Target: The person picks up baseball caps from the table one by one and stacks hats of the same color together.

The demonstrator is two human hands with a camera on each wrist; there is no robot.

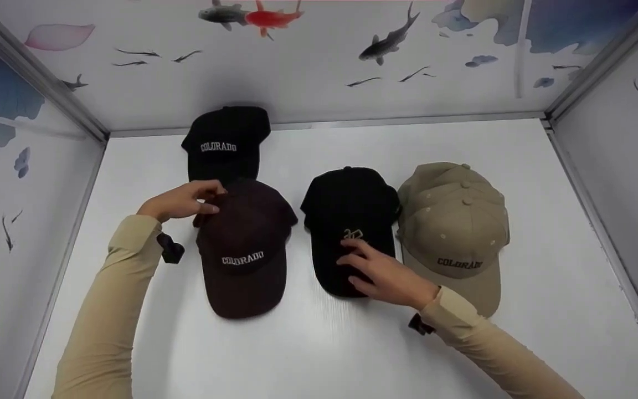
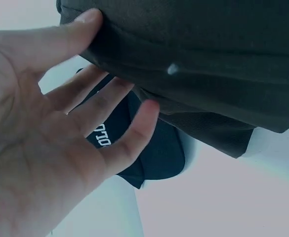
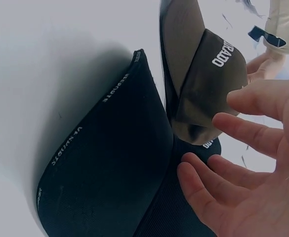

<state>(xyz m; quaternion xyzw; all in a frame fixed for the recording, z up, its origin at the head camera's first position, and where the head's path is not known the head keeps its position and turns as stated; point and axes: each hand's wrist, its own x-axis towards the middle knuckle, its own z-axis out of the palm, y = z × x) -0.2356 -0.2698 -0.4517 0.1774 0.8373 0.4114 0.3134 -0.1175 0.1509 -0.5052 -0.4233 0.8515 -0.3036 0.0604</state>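
In the head view a maroon cap (image 1: 244, 227) with COLORADO lettering lies with its brim towards me. My left hand (image 1: 183, 200) is at its left rear edge; in the left wrist view the thumb (image 2: 87, 24) lies on the dark fabric's edge and other fingers pass behind it, pinching it. Below that edge a second dark flap (image 2: 208, 128) shows. To the right sits a black cap (image 1: 349, 199) with a gold emblem. Over its front and brim my right hand (image 1: 388, 277) hovers with spread, relaxed fingers, holding nothing.
Another black COLORADO cap (image 1: 225, 130) leans at the back wall, behind the maroon one. Nested tan caps (image 1: 452, 221) stand at the right, against the black cap. White panels (image 1: 319, 61) with painted fish enclose the white table (image 1: 319, 343) at the back and sides.
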